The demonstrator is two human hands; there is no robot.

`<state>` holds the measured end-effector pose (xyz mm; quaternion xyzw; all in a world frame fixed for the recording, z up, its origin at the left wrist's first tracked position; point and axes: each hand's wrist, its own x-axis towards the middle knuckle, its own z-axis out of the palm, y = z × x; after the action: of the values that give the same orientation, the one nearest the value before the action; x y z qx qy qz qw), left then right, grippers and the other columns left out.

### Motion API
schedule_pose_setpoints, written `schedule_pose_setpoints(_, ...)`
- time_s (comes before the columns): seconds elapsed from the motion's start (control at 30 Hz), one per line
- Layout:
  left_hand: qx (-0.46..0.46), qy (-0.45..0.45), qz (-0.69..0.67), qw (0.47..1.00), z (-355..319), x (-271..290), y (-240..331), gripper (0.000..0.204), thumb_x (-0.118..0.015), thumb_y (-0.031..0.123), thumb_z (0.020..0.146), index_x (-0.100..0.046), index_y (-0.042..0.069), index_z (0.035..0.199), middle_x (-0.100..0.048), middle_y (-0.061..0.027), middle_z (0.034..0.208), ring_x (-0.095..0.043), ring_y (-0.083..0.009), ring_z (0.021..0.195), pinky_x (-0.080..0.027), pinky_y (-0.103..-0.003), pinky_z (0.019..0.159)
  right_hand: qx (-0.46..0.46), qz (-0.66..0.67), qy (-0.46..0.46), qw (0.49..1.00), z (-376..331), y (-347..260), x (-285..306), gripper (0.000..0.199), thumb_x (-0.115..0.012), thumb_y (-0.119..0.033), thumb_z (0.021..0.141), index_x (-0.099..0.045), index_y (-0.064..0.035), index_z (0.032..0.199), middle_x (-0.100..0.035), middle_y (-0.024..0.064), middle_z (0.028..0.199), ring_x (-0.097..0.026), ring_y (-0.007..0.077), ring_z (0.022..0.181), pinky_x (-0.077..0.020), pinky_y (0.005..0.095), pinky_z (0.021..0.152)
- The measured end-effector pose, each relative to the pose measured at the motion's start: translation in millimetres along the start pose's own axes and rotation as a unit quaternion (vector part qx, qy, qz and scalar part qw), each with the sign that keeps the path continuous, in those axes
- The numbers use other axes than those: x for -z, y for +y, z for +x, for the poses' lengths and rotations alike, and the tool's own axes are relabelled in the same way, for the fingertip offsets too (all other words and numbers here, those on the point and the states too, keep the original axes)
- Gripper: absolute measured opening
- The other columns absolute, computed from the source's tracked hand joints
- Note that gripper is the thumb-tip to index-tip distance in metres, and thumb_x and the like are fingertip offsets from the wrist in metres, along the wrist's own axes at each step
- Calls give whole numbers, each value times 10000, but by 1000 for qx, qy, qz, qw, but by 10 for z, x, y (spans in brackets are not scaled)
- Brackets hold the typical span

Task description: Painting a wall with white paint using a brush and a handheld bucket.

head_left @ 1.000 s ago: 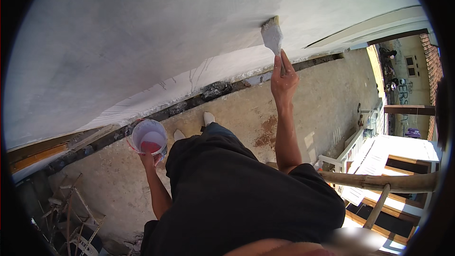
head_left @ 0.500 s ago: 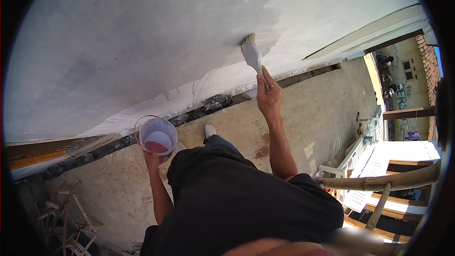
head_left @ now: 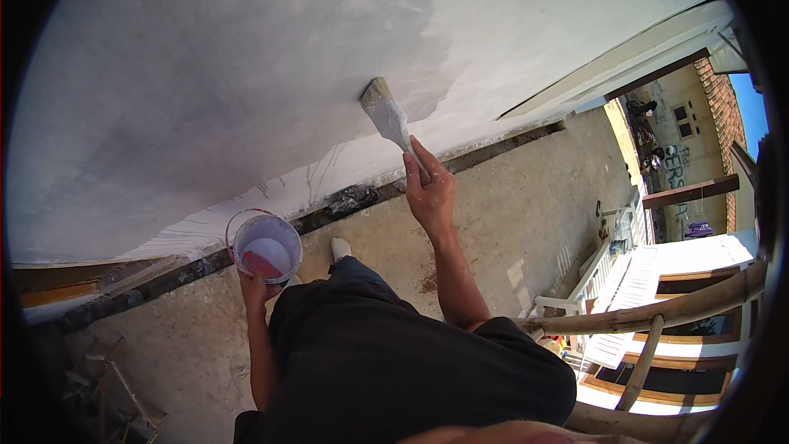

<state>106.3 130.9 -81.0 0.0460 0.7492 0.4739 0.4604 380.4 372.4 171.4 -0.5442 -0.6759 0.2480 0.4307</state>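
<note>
In my right hand (head_left: 431, 197) is a wide paintbrush (head_left: 389, 120), gripped by its handle. Its bristle end is against or very close to the wall (head_left: 271, 74), at the lower part of a darker, wet-looking patch. White paint coats the brush's body. Low on the left, my left hand (head_left: 256, 286) holds a small paint bucket (head_left: 268, 238) at its side. Whitish liquid and a reddish patch show inside the bucket, and its thin red handle (head_left: 233, 226) stands up on the left. Several drips run down the wall below the dark patch.
A dark gutter gap (head_left: 353, 200) runs along the wall's foot, beside the concrete floor (head_left: 493, 189). Metal frames (head_left: 123, 395) lie at lower left. Bamboo poles (head_left: 649, 316) cross on the right, near a white bench (head_left: 604, 271). My foot (head_left: 340, 247) stands near the gutter.
The brush in my right hand has moved left and slightly down over the dark patch. My left hand still holds the bucket. The whole view has shifted somewhat.
</note>
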Motion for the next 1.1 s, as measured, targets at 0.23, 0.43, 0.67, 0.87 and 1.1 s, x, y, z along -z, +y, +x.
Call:
schedule_pose_setpoints(0.23,25,-24,2,999,-241,-93,268,528,-517,281,949,-337,93,1409,-579,-210,1194,-706,-312,767,-617,-345,472,3,-72,195,978,718,396,788,307,-614,-150,952,-635,50,1183,-706,144,977,-632,110,851,-507,255,716)
schedule_pose_setpoints(0.43,-18,2,10,1000,-33,-39,-73,543,-524,303,952,-350,73,1412,-570,-209,1222,-679,-332,925,-627,-373,539,115,-94,74,986,302,-7,349,317,-639,-150,938,-641,29,1199,-714,137,981,-615,91,846,-503,241,709)
schedule_pose_setpoints(0.67,7,6,34,999,-353,-130,399,530,-537,306,965,-381,63,1409,-556,-190,1283,-628,-300,1081,-592,-382,761,0,21,152,988,737,154,859,313,-638,-150,942,-641,41,1191,-705,132,941,-596,74,813,-486,231,650)
schedule_pose_setpoints(0.87,-31,-13,39,999,-183,-137,238,541,-541,291,951,-348,89,1414,-557,-217,1248,-690,-344,883,-630,-386,576,32,-45,139,989,433,-151,400,327,-647,-177,927,-652,23,1186,-717,205,927,-638,124,777,-504,273,655)
schedule_pose_setpoints(1.1,8,-40,24,999,-320,-141,446,578,-576,281,910,-343,92,1405,-575,-216,1189,-706,-327,769,-626,-358,492,26,19,83,996,588,28,761,295,-660,-182,927,-674,29,1133,-705,108,826,-564,54,709,-478,229,606)
